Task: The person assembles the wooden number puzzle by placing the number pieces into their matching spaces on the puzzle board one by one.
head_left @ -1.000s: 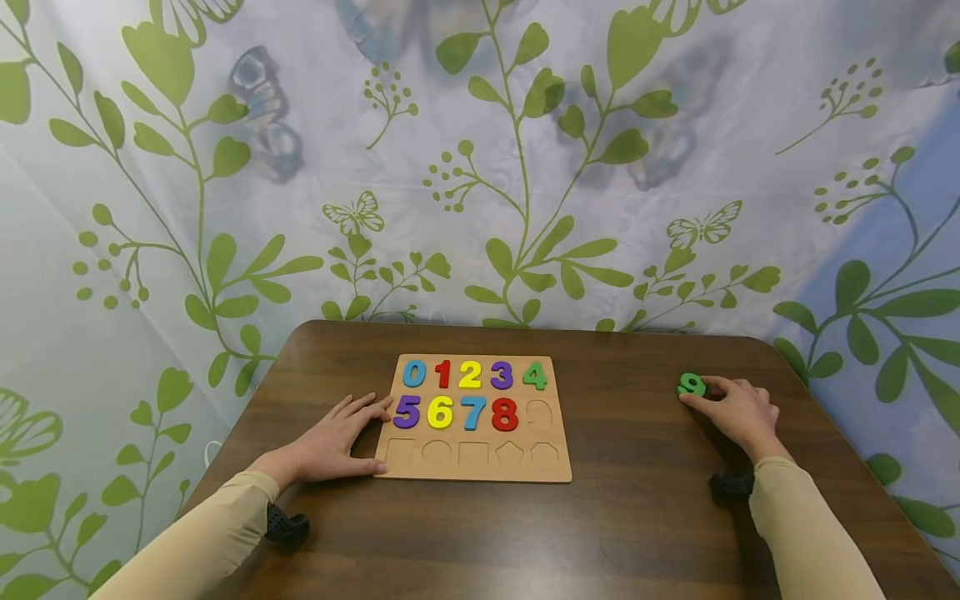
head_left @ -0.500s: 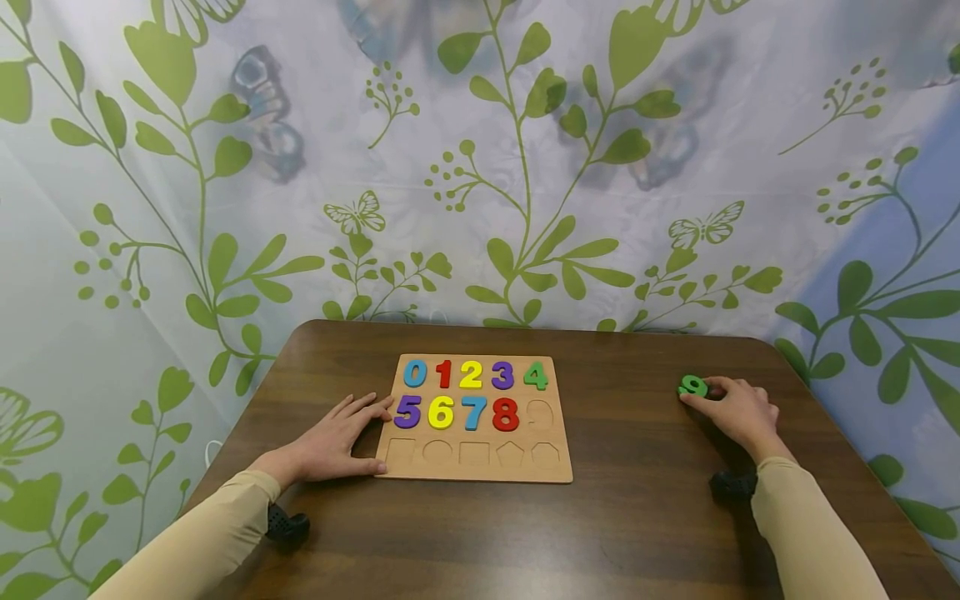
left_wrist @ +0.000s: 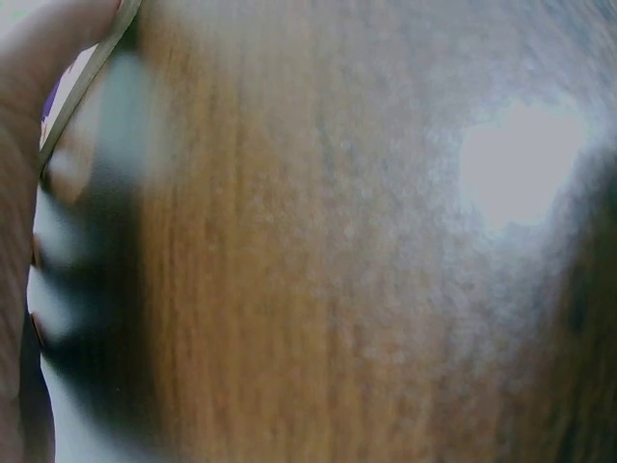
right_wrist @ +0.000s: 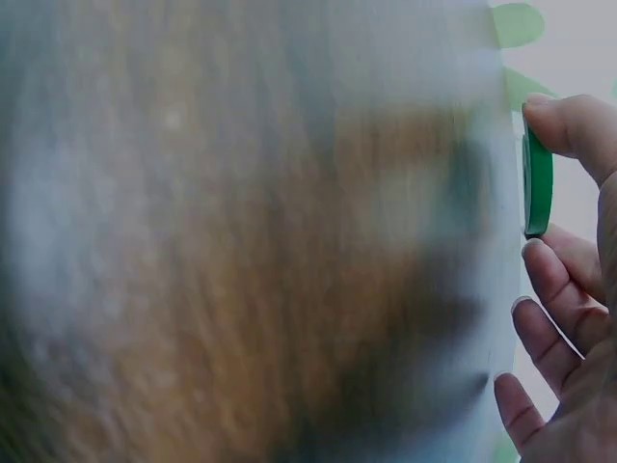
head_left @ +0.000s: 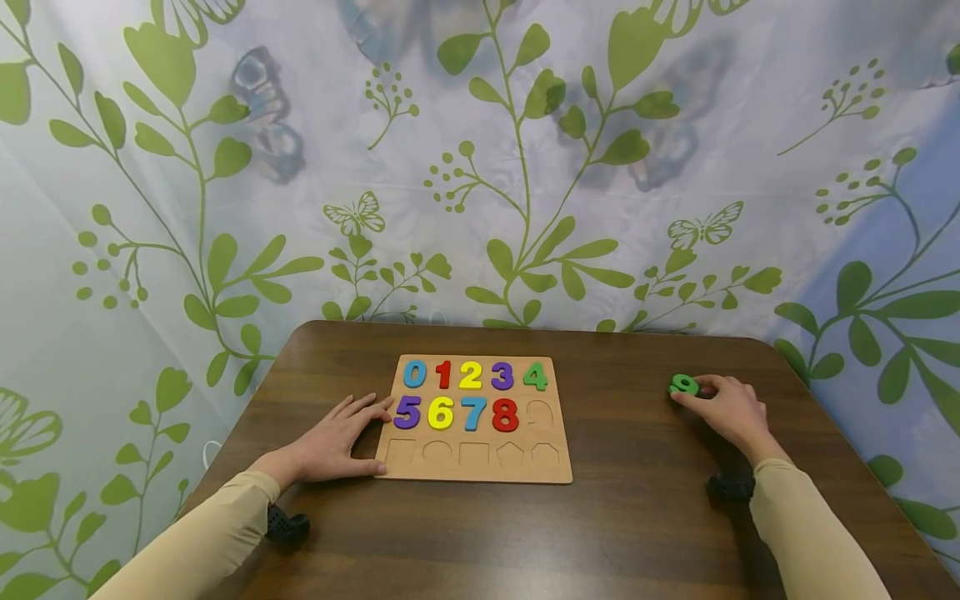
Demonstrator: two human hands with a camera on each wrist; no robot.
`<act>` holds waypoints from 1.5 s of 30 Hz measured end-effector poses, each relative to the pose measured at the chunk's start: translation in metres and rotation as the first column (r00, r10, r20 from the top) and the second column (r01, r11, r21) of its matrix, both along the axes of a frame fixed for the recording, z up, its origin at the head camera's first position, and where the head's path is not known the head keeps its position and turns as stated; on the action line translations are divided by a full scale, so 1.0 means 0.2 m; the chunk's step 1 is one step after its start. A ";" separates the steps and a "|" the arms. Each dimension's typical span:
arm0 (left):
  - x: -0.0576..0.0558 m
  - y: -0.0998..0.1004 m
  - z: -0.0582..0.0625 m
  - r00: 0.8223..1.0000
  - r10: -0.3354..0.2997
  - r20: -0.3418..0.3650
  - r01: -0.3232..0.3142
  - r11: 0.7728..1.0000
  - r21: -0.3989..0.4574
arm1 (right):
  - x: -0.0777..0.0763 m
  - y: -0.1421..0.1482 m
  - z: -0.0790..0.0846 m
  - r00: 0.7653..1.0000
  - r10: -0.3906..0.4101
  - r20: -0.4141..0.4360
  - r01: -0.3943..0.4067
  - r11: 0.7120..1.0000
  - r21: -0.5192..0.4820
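My right hand (head_left: pixel 733 412), at the right of the table, pinches a green number 9 piece (head_left: pixel 683 384) between thumb and fingers. In the right wrist view the green 9 (right_wrist: pixel 539 183) shows edge-on, held by the thumb and a finger, just above the table surface. My left hand (head_left: pixel 333 442) rests at the left edge of the wooden number puzzle board (head_left: pixel 480 471), fingers spread, thumb at its lower left corner. The board carries coloured numbers 0 to 8 in two rows. An outlined recess (head_left: pixel 539 414) lies right of the red 8 (head_left: pixel 505 414).
The brown table (head_left: pixel 622 500) reaches back to a curtain (head_left: pixel 480 167) printed with leaves and butterflies. Along the board's lower row run several shape recesses, such as a pentagon (head_left: pixel 510 454). Black straps with a device sit at both wrists.
My right hand has shifted slightly left with the green 9, which is now tilted a little differently. My left hand and the board have stayed in place.
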State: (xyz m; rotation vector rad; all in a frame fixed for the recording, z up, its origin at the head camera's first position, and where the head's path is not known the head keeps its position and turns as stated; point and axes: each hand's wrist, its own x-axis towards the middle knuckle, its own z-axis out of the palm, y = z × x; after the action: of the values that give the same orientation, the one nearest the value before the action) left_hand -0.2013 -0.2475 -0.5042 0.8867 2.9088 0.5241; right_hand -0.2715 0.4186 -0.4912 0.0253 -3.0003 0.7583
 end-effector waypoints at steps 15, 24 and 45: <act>0.00 0.00 0.01 1.000 -0.009 -0.001 0.009 1.000 0.012 | -0.01 -0.14 0.02 0.991 0.072 -0.110 -0.074 0.997 -0.011; 0.01 0.01 0.01 1.000 -0.006 0.001 0.006 1.000 0.012 | -0.01 -0.25 0.03 0.983 0.124 -0.139 -0.127 0.992 -0.014; 0.00 0.00 0.01 1.000 -0.002 0.002 0.002 1.000 0.013 | 0.01 -0.45 0.03 0.967 0.203 -0.151 -0.208 0.978 -0.019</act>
State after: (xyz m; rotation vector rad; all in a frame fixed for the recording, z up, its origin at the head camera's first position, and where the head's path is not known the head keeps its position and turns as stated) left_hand -0.2007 -0.2466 -0.5030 0.8904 2.9051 0.5443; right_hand -0.2698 0.3282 -0.4849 0.3801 -2.8714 0.7871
